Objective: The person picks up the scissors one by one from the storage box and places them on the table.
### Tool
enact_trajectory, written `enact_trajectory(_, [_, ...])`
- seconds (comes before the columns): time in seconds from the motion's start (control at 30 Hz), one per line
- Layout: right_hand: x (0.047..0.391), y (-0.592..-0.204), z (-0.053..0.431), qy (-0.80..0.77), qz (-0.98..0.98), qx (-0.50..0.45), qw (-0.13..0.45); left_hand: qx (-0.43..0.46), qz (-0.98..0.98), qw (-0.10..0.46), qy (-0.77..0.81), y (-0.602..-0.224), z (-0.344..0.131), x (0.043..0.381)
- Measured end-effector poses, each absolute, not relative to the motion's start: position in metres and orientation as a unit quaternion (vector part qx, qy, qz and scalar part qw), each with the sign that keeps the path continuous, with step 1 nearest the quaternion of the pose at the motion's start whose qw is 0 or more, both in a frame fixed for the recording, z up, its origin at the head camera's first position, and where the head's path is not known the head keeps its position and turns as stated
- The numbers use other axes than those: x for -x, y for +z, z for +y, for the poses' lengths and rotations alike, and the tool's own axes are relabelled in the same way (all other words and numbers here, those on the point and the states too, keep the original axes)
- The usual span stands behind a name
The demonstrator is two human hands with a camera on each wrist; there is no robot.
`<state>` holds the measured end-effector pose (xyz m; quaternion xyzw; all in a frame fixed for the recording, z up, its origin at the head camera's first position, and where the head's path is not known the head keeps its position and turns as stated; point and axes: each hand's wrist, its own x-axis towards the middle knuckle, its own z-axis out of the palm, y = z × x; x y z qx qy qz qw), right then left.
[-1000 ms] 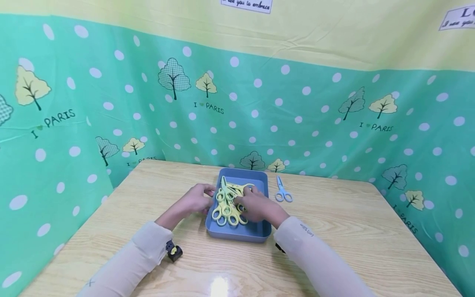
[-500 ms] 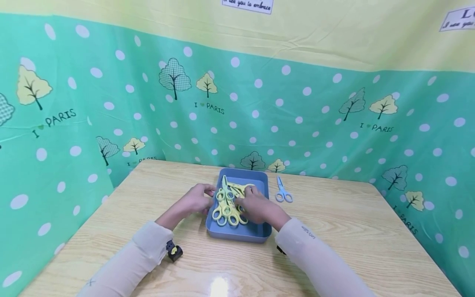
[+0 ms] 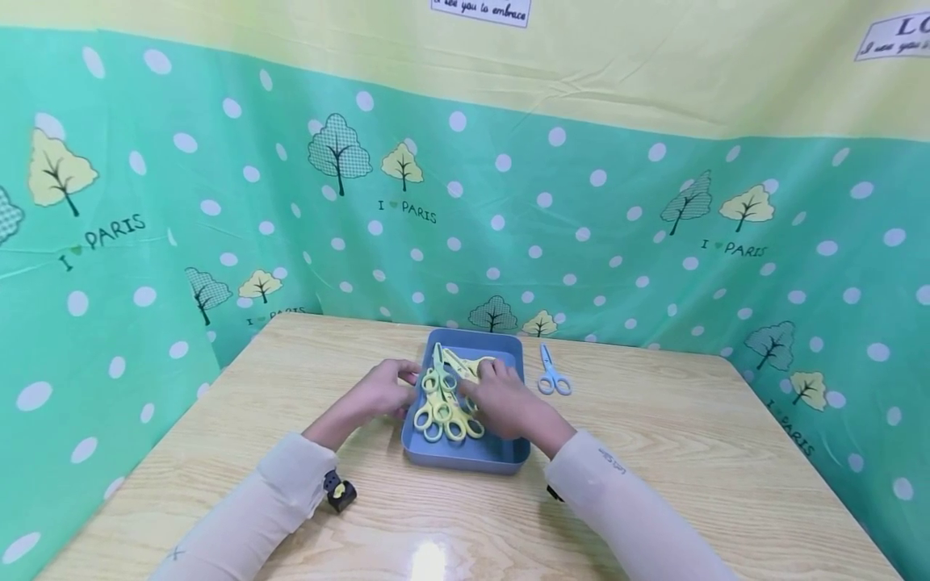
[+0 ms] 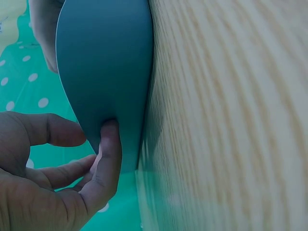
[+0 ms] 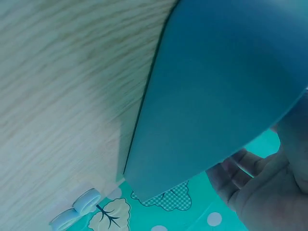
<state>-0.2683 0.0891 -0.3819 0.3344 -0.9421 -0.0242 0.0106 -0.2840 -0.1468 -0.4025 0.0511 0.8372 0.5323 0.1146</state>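
A blue-grey plastic tray (image 3: 465,462) stands on the table and holds several pairs of yellow and pale green scissors in a heap. On top at the left lies a pale green pair of scissors (image 3: 439,378), blades pointing away. My left hand (image 3: 385,390) grips the tray's left side, with fingers (image 4: 111,144) against the outer wall and the thumb at the rim. My right hand (image 3: 503,402) reaches over the right wall and pinches a yellow pair of scissors (image 3: 461,365) in the heap. The hand covers part of that pair, and the tray wall blocks the right wrist view of it.
A blue pair of scissors (image 3: 555,379) lies on the wooden table (image 3: 654,452), right of the tray. Behind the table hangs a green and yellow printed curtain (image 3: 581,202). A dark wrist strap with a camera (image 3: 339,491) sits on the left sleeve.
My right hand has shifted slightly, and the yellow scissors by its fingers have moved, showing more of their blades. My left hand stays on the tray's side.
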Motion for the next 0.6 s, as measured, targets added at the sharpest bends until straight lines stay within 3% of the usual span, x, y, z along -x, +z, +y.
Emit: enact_trajectory(0.6, [0.271, -0.376, 0.106, 0.026, -0.961, -0.268, 0.063, -0.047, 0.833, 0.116, 0.538, -0.402, -0.147, 0.284])
